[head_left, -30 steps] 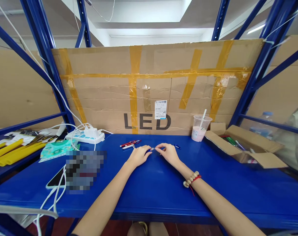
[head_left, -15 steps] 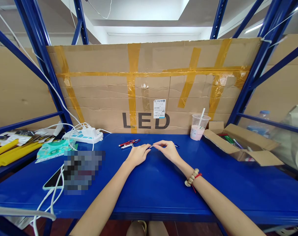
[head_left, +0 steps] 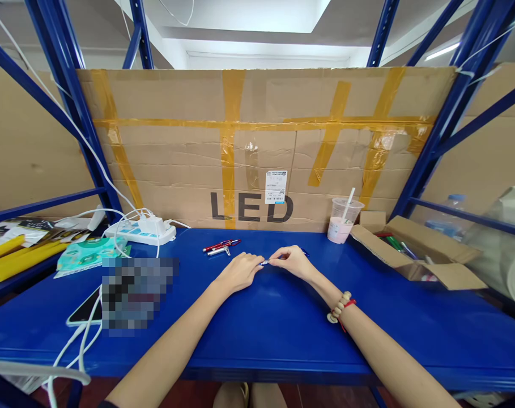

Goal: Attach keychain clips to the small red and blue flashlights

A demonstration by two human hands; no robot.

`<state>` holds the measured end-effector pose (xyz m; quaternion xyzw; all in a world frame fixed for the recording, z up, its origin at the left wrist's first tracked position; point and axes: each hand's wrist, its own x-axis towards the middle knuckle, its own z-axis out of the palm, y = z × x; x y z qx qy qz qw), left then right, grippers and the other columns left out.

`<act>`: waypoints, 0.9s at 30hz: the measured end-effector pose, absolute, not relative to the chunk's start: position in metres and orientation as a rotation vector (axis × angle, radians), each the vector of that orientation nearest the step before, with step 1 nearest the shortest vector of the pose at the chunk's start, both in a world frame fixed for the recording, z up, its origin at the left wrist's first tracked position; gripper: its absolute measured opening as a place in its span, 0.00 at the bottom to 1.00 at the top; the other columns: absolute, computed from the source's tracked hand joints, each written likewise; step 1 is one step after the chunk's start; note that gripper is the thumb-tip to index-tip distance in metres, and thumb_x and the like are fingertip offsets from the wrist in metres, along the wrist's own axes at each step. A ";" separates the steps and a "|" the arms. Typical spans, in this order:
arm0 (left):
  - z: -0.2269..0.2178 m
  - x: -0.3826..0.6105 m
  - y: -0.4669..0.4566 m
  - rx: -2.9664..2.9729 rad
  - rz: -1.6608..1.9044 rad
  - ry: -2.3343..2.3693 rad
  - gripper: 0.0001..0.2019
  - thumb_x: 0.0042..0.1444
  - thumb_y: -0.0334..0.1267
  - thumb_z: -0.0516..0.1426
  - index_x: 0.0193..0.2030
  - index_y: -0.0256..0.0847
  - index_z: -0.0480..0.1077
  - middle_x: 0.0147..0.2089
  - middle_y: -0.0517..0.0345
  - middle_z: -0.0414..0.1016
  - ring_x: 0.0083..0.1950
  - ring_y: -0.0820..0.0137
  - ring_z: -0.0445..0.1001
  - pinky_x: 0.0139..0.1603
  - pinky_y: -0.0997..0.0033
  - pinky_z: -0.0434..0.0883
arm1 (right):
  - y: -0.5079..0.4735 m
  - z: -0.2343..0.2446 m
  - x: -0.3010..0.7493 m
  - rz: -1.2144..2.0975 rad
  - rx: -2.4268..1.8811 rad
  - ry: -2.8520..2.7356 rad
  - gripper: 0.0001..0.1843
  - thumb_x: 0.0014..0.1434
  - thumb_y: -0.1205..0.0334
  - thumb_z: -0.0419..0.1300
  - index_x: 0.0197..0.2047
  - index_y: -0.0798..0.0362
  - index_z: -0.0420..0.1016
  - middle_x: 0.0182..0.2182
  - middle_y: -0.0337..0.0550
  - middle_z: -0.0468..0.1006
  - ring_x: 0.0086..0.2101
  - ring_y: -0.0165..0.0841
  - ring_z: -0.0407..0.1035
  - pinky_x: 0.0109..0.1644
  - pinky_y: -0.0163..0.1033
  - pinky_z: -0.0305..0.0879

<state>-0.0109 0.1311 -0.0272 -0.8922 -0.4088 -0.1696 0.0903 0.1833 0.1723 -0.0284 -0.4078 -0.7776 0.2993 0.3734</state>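
Note:
Both my hands meet over the middle of the blue shelf top [head_left: 257, 328]. My left hand [head_left: 239, 272] and my right hand [head_left: 294, 262] each pinch an end of a small blue pen-like item with a silver tip [head_left: 265, 262]. The fingers of both hands are curled closed around it. A bead bracelet with a red cord [head_left: 341, 307] sits on my right wrist. Just behind my left hand lie a red pen and a silver one [head_left: 220, 247] on the shelf.
A taped cardboard sheet marked LED [head_left: 257, 147] stands at the back. A pink drink cup with a straw [head_left: 342, 222] and an open cardboard box of pens [head_left: 414, 255] sit right. A white power strip [head_left: 140, 231], cables, a phone [head_left: 85, 311] and yellow packets [head_left: 19, 258] lie left.
My hands have stayed together on the small blue item, with the fingers shifting slightly. The camera view tilted a little; nothing else on the shelf moved.

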 end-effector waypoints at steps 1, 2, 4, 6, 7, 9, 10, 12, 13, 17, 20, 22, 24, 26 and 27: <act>-0.028 -0.011 0.131 -2.655 -0.505 -1.216 0.12 0.63 0.35 0.43 0.44 0.37 0.65 0.42 0.52 0.71 0.42 0.65 0.69 0.45 0.65 0.63 | 0.173 -0.029 0.184 0.745 -1.068 -2.009 0.15 0.45 0.53 0.62 0.30 0.58 0.78 0.28 0.43 0.75 0.25 0.24 0.63 0.27 0.28 0.56; -0.029 -0.010 0.132 -2.654 -0.512 -1.217 0.12 0.63 0.35 0.43 0.44 0.37 0.65 0.42 0.52 0.71 0.43 0.65 0.69 0.46 0.65 0.63 | 0.173 -0.030 0.184 0.730 -1.091 -2.025 0.15 0.45 0.53 0.62 0.31 0.58 0.78 0.28 0.42 0.75 0.24 0.23 0.62 0.27 0.28 0.56; -0.030 -0.010 0.132 -2.645 -0.524 -1.212 0.11 0.63 0.34 0.43 0.44 0.37 0.64 0.41 0.52 0.71 0.43 0.65 0.69 0.46 0.65 0.63 | 0.171 -0.030 0.183 0.738 -1.122 -2.041 0.15 0.46 0.53 0.61 0.31 0.58 0.78 0.28 0.42 0.75 0.24 0.23 0.62 0.27 0.28 0.55; -0.031 -0.010 0.133 -2.632 -0.522 -1.201 0.10 0.62 0.33 0.44 0.44 0.36 0.65 0.40 0.52 0.71 0.42 0.65 0.69 0.46 0.65 0.64 | 0.169 -0.028 0.182 0.823 -1.134 -2.021 0.15 0.46 0.53 0.61 0.30 0.58 0.78 0.29 0.43 0.75 0.26 0.23 0.63 0.28 0.27 0.56; -0.031 -0.010 0.133 -2.626 -0.520 -1.195 0.10 0.62 0.33 0.44 0.44 0.36 0.65 0.40 0.52 0.70 0.41 0.65 0.69 0.46 0.65 0.64 | 0.168 -0.027 0.181 0.896 -1.142 -1.994 0.16 0.45 0.53 0.62 0.30 0.59 0.78 0.29 0.43 0.75 0.26 0.23 0.62 0.28 0.27 0.56; -0.031 -0.010 0.134 -2.619 -0.526 -1.198 0.11 0.62 0.33 0.44 0.43 0.35 0.65 0.39 0.50 0.70 0.40 0.65 0.69 0.45 0.65 0.65 | 0.165 -0.024 0.181 1.059 -1.183 -1.918 0.19 0.45 0.51 0.62 0.32 0.60 0.78 0.27 0.42 0.73 0.24 0.21 0.60 0.26 0.26 0.54; -0.031 -0.009 0.134 -2.622 -0.543 -1.208 0.11 0.62 0.33 0.45 0.43 0.35 0.66 0.40 0.50 0.70 0.40 0.65 0.69 0.44 0.66 0.65 | 0.164 -0.023 0.181 1.124 -1.217 -1.878 0.21 0.44 0.49 0.63 0.33 0.60 0.78 0.24 0.41 0.72 0.22 0.20 0.57 0.24 0.26 0.51; -0.030 -0.008 0.134 -2.646 -0.625 -1.219 0.12 0.62 0.33 0.44 0.46 0.36 0.66 0.41 0.50 0.69 0.42 0.65 0.68 0.44 0.67 0.66 | 0.164 -0.020 0.182 1.204 -1.279 -1.819 0.26 0.42 0.46 0.64 0.37 0.59 0.78 0.20 0.38 0.68 0.19 0.18 0.51 0.20 0.27 0.43; -0.030 -0.008 0.134 -2.663 -0.689 -1.213 0.14 0.62 0.32 0.44 0.49 0.37 0.65 0.42 0.51 0.69 0.43 0.66 0.68 0.45 0.67 0.66 | 0.164 -0.020 0.182 1.222 -1.290 -1.798 0.27 0.40 0.44 0.64 0.38 0.58 0.77 0.18 0.37 0.65 0.18 0.18 0.49 0.19 0.27 0.40; -0.028 -0.004 0.134 -2.748 -0.941 -1.174 0.17 0.61 0.31 0.43 0.55 0.42 0.63 0.41 0.54 0.69 0.44 0.68 0.66 0.47 0.68 0.65 | 0.163 -0.018 0.184 1.239 -1.240 -1.731 0.28 0.39 0.44 0.65 0.38 0.58 0.77 0.19 0.37 0.65 0.19 0.18 0.48 0.20 0.27 0.40; -0.027 -0.002 0.137 -2.812 -1.054 -1.195 0.15 0.61 0.33 0.45 0.51 0.41 0.67 0.40 0.54 0.70 0.43 0.68 0.67 0.47 0.69 0.65 | 0.164 -0.019 0.181 1.179 -1.208 -1.736 0.26 0.39 0.46 0.65 0.35 0.59 0.77 0.22 0.39 0.69 0.20 0.18 0.50 0.21 0.27 0.44; -0.028 -0.002 0.140 -2.816 -1.143 -1.232 0.14 0.61 0.33 0.46 0.49 0.40 0.68 0.40 0.54 0.71 0.42 0.69 0.68 0.46 0.70 0.65 | 0.166 -0.021 0.179 1.057 -1.132 -1.771 0.25 0.39 0.47 0.65 0.34 0.60 0.77 0.26 0.41 0.71 0.22 0.19 0.53 0.24 0.27 0.48; -0.030 -0.003 0.144 -2.784 -1.244 -1.288 0.13 0.60 0.33 0.46 0.47 0.39 0.69 0.40 0.53 0.71 0.40 0.70 0.69 0.45 0.70 0.66 | 0.168 -0.023 0.177 0.867 -1.054 -1.815 0.24 0.40 0.47 0.65 0.35 0.59 0.77 0.30 0.42 0.73 0.22 0.19 0.55 0.25 0.27 0.50; -0.031 -0.004 0.146 -2.754 -1.309 -1.332 0.12 0.59 0.33 0.47 0.45 0.38 0.69 0.42 0.54 0.72 0.41 0.70 0.70 0.46 0.70 0.66 | 0.168 -0.024 0.177 0.650 -1.019 -1.871 0.22 0.42 0.48 0.64 0.35 0.57 0.77 0.33 0.42 0.73 0.21 0.18 0.54 0.25 0.27 0.50; -0.031 -0.005 0.147 -2.748 -1.324 -1.346 0.12 0.59 0.33 0.48 0.44 0.38 0.70 0.42 0.55 0.72 0.42 0.70 0.70 0.47 0.70 0.66 | 0.168 -0.024 0.177 0.549 -1.016 -1.903 0.20 0.44 0.48 0.64 0.35 0.55 0.78 0.34 0.42 0.73 0.21 0.18 0.53 0.24 0.28 0.49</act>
